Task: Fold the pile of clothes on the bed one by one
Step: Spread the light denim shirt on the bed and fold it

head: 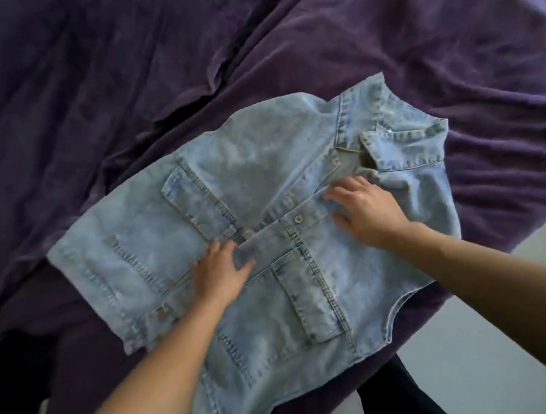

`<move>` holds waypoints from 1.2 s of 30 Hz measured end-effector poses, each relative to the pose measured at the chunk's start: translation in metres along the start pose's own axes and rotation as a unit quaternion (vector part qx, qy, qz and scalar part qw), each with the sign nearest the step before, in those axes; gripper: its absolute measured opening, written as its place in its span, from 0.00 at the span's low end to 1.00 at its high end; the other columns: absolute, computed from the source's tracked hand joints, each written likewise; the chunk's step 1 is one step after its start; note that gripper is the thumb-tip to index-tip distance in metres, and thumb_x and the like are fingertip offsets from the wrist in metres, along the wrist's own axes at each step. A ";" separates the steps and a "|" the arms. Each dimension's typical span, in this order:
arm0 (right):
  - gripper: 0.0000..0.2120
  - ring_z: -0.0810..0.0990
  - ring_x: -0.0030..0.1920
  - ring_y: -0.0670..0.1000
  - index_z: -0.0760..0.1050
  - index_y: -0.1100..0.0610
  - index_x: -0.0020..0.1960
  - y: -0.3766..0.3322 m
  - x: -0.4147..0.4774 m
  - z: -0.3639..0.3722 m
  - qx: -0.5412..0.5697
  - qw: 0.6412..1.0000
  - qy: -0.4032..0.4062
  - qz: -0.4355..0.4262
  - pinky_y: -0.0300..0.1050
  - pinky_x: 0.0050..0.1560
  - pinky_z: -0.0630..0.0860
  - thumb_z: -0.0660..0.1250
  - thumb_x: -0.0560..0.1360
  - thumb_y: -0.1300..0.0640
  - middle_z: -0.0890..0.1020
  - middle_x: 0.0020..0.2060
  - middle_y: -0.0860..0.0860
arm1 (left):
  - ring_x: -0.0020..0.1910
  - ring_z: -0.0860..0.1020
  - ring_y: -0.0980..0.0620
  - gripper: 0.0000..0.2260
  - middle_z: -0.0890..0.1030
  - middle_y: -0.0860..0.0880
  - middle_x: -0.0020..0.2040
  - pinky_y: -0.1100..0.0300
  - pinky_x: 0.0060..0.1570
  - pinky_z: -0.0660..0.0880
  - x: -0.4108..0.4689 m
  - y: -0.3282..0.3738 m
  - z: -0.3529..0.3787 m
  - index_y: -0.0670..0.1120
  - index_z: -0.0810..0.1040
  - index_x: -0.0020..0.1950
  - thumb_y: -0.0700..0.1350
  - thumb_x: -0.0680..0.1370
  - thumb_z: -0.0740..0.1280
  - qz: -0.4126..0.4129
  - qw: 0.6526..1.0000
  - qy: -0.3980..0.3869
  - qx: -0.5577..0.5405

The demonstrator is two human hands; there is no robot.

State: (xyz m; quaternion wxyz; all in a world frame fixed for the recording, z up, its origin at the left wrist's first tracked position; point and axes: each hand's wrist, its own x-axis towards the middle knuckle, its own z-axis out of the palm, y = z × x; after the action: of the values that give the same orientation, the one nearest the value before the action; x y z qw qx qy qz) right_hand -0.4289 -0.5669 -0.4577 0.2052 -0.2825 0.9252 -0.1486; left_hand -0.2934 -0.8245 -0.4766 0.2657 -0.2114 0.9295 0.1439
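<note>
Denim jacket point(265, 213) lies front-up, flat on purple bed point(95, 90). My left hand point(219, 272) and my right hand point(364, 210) both press flat on its button placket, fingers spread, gripping nothing.

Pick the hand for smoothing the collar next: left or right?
Right, probably. The right hand presses flat on the denim jacket just beside its collar. The left hand rests farther down the front, well away from it.
</note>
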 end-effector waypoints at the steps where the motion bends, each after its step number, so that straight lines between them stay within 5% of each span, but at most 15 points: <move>1: 0.23 0.69 0.66 0.58 0.73 0.51 0.67 -0.003 0.000 0.008 -0.034 0.998 -0.048 0.013 0.52 0.57 0.72 0.68 0.72 0.52 0.71 0.68 0.53 | 0.56 0.77 0.43 0.16 0.81 0.45 0.54 0.52 0.51 0.72 -0.013 -0.023 0.008 0.49 0.78 0.55 0.58 0.74 0.68 -0.029 1.000 -0.002 0.008; 6: 0.35 0.57 0.75 0.55 0.59 0.44 0.76 -0.006 -0.002 0.023 -0.102 0.985 -0.116 0.074 0.57 0.65 0.65 0.69 0.73 0.45 0.57 0.77 0.52 | 0.47 0.80 0.41 0.14 0.83 0.43 0.45 0.53 0.43 0.73 -0.044 -0.089 0.015 0.45 0.80 0.48 0.56 0.77 0.65 -0.070 0.996 0.044 -0.027; 9: 0.35 0.58 0.75 0.57 0.59 0.46 0.76 -0.020 -0.011 0.022 -0.103 0.985 -0.115 0.081 0.57 0.66 0.65 0.70 0.73 0.49 0.57 0.77 0.54 | 0.55 0.77 0.41 0.13 0.80 0.42 0.53 0.51 0.52 0.73 -0.054 -0.105 0.014 0.46 0.78 0.53 0.53 0.76 0.66 -0.155 0.986 0.051 -0.028; 11: 0.32 0.63 0.72 0.60 0.64 0.51 0.74 -0.026 -0.023 0.015 -0.083 0.992 -0.045 0.087 0.59 0.64 0.67 0.71 0.72 0.54 0.62 0.75 0.56 | 0.61 0.71 0.41 0.16 0.74 0.42 0.60 0.49 0.59 0.68 -0.065 -0.115 0.015 0.48 0.75 0.59 0.53 0.74 0.69 -0.175 0.981 0.078 0.007; 15: 0.30 0.64 0.72 0.59 0.69 0.53 0.71 -0.022 -0.060 0.005 -0.102 0.993 -0.012 0.051 0.59 0.64 0.65 0.72 0.72 0.52 0.65 0.74 0.56 | 0.54 0.75 0.40 0.16 0.77 0.43 0.54 0.48 0.52 0.70 -0.107 -0.103 0.027 0.45 0.78 0.54 0.50 0.70 0.74 0.025 0.987 0.160 0.021; 17: 0.36 0.57 0.76 0.54 0.63 0.48 0.74 -0.014 -0.081 0.008 -0.134 0.985 -0.101 0.037 0.56 0.69 0.62 0.71 0.71 0.42 0.60 0.76 0.52 | 0.55 0.75 0.43 0.17 0.77 0.47 0.53 0.50 0.52 0.70 -0.140 -0.085 0.044 0.48 0.78 0.53 0.57 0.71 0.70 0.089 0.992 0.082 -0.020; 20: 0.48 0.45 0.78 0.51 0.48 0.43 0.78 0.000 -0.104 0.018 -0.217 0.945 -0.242 0.017 0.51 0.74 0.53 0.68 0.66 0.32 0.47 0.79 0.48 | 0.67 0.64 0.48 0.35 0.68 0.50 0.66 0.51 0.64 0.63 -0.190 -0.065 0.086 0.55 0.67 0.68 0.73 0.67 0.58 0.088 0.991 -0.098 0.005; 23: 0.51 0.44 0.78 0.51 0.43 0.45 0.79 0.017 -0.104 0.025 -0.255 0.940 -0.225 0.000 0.52 0.75 0.52 0.68 0.66 0.36 0.45 0.79 0.48 | 0.77 0.42 0.49 0.42 0.46 0.49 0.78 0.44 0.74 0.48 -0.216 -0.056 0.124 0.56 0.52 0.76 0.73 0.67 0.56 0.053 0.989 -0.135 0.011; 26: 0.44 0.52 0.78 0.53 0.51 0.50 0.78 0.030 -0.111 0.030 -0.255 0.954 -0.155 -0.016 0.55 0.73 0.53 0.69 0.69 0.47 0.54 0.78 0.50 | 0.77 0.39 0.49 0.36 0.43 0.49 0.79 0.47 0.75 0.44 -0.230 -0.051 0.145 0.55 0.52 0.78 0.66 0.73 0.57 0.024 0.995 -0.092 0.016; 30: 0.30 0.70 0.70 0.58 0.72 0.59 0.69 0.052 -0.127 0.031 -0.173 0.983 -0.038 -0.047 0.56 0.66 0.63 0.72 0.68 0.64 0.72 0.69 0.56 | 0.77 0.53 0.48 0.25 0.57 0.47 0.78 0.51 0.74 0.52 -0.237 -0.046 0.158 0.51 0.66 0.74 0.59 0.78 0.59 -0.001 0.999 0.001 -0.039; 36: 0.19 0.83 0.54 0.59 0.81 0.59 0.58 0.066 -0.140 -0.001 -0.132 0.988 -0.044 -0.064 0.55 0.56 0.72 0.72 0.68 0.68 0.83 0.56 0.57 | 0.65 0.71 0.46 0.19 0.74 0.47 0.65 0.53 0.65 0.67 -0.260 -0.049 0.159 0.47 0.78 0.62 0.57 0.78 0.63 -0.082 0.993 0.007 -0.080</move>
State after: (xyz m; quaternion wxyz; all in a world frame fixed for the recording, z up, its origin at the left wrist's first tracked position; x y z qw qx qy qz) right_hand -0.3538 -0.4326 -0.4409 0.1965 -0.3718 0.9069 -0.0254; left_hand -0.0015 -0.7243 -0.4703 0.2520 -0.3087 0.8965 0.1938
